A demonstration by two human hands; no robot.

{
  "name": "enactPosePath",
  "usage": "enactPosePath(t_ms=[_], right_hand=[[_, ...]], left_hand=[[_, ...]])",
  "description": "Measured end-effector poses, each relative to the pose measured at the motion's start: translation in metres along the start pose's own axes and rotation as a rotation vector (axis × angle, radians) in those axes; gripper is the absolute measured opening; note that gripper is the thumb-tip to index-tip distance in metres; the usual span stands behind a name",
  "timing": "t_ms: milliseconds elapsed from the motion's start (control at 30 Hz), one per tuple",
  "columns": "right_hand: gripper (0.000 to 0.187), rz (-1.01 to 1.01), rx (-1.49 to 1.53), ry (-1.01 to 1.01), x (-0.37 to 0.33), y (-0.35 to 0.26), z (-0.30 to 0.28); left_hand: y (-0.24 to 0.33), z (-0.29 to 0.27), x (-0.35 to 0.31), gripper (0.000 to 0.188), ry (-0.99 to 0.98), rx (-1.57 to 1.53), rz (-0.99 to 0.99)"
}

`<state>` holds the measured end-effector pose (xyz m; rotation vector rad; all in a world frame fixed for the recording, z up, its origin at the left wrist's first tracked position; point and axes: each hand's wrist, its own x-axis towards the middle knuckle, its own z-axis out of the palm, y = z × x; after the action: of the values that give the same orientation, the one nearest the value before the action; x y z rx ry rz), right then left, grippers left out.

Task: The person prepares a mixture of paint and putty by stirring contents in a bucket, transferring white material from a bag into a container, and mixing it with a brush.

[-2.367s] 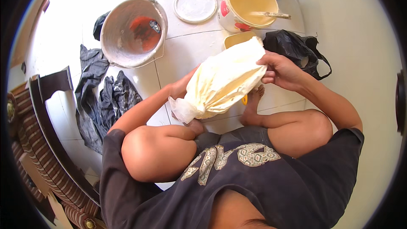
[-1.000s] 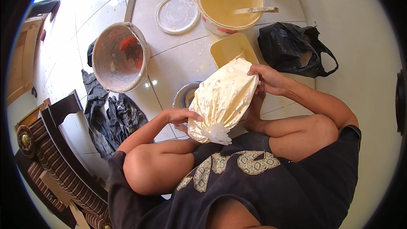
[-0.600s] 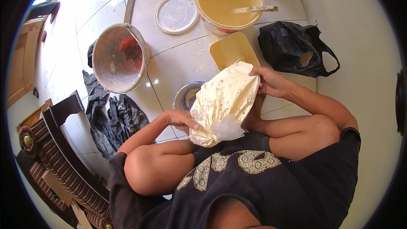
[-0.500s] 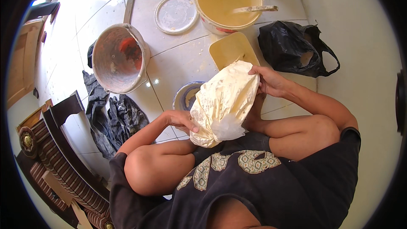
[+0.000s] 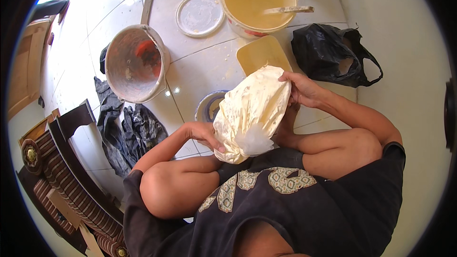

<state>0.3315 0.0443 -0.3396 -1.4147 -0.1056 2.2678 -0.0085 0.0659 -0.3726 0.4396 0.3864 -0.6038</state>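
A plastic bag (image 5: 254,107) full of a cream-coloured paste lies across both hands above my crossed legs. Its clear, gathered end points toward me. My left hand (image 5: 205,136) is closed on the bag's near left side, thumb on top. At the far right edge, my right hand (image 5: 302,89) grips the bag between thumb and fingers. Just beyond the bag sits a yellow rectangular tub (image 5: 263,53). Partly hidden behind its left side is a small round bucket (image 5: 203,106) with a blue-grey rim.
A large bucket (image 5: 238,27) of yellow liquid with a stick (image 5: 289,10) stands ahead, a white lid (image 5: 200,14) beside it. A dirty empty bucket (image 5: 124,83) lies left, near crumpled black plastic (image 5: 140,128). A black bag (image 5: 316,54) is at right. A striped chair (image 5: 76,171) stands lower left.
The bag has shifted very slightly in my hands, its far end a little farther away from me. Both hands keep their hold, and the surroundings are the same.
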Motion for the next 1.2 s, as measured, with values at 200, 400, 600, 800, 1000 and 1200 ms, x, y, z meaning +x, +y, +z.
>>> enactPosePath(t_ms=[200, 400, 600, 800, 1000, 1200], right_hand=[[0.043, 0.002, -0.007, 0.013, -0.002, -0.001, 0.003], [0.046, -0.021, -0.067, -0.014, -0.003, -0.001, 0.003], [0.046, -0.043, -0.104, -0.019, 0.003, 0.006, -0.006], [0.038, -0.064, -0.074, 0.08, 0.006, 0.01, -0.011], [0.028, -0.104, 0.026, 0.003, 0.012, 0.015, -0.026], [0.028, -0.281, -0.078, -0.013, 0.038, 0.043, -0.079]], left_hand=[[-0.009, -0.007, 0.003, 0.071, 0.026, 0.005, 0.037], [-0.004, -0.001, 0.0, 0.068, 0.06, -0.008, 0.023], [0.009, 0.012, 0.001, 0.064, 0.094, 0.079, -0.01], [0.002, 0.004, -0.006, 0.082, -0.046, -0.028, 0.105], [0.023, 0.017, -0.009, 0.086, -0.157, 0.047, 0.172], [0.054, 0.039, 0.004, 0.08, -0.132, 0.253, 0.271]])
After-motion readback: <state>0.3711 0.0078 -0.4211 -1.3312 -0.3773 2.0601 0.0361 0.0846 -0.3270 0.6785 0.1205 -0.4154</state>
